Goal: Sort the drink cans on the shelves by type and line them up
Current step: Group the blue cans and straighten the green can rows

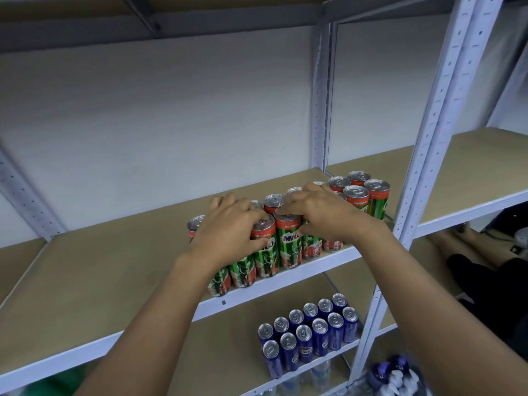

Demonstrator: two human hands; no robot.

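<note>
Under both hands, green Milo cans (288, 241) upright; left hand (231, 227) grips one, right hand (323, 212) grips neighbour's top.

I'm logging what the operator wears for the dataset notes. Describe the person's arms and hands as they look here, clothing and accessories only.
Both forearms are bare as far as the frame shows; no sleeve is visible. The left hand and right hand wear no gloves, and no watch, bracelet or ring shows on the wrists or visible fingers. No markings are visible.

Green-and-red Milo cans (288, 241) stand upright in seemingly two rows; blue cans (308, 335) line the shelf below.
</note>
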